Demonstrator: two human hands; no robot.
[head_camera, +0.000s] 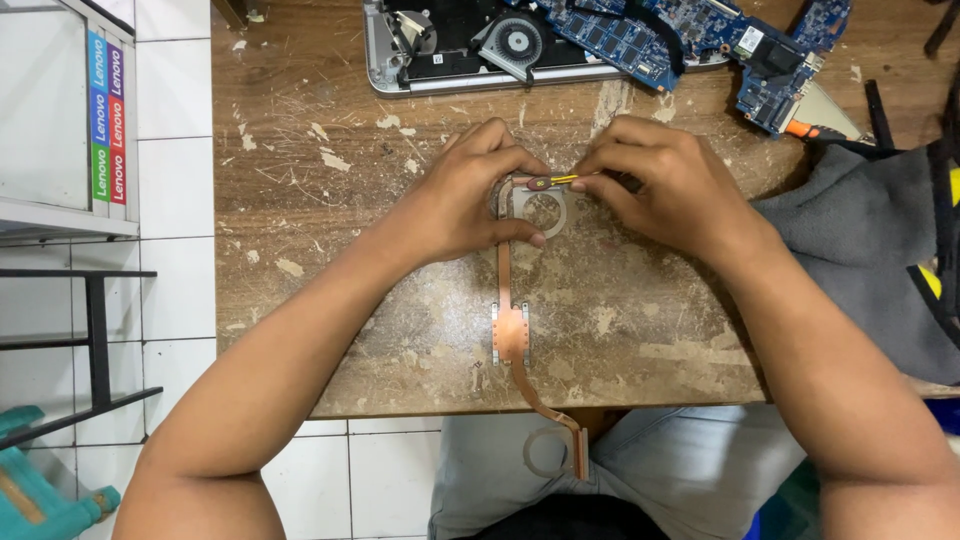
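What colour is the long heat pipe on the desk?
Copper-orange, with grey metal rings at its ends; the heat pipe shows only in the head view.

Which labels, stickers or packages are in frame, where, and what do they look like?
Label strips: far left, on the shelf's grey panel; two narrow vertical bands side by side in blue, green, purple and red blocks, white print.
Sticker: top right, on the blue board; small white rectangle, print too small to tell.
No packages or screens in view.
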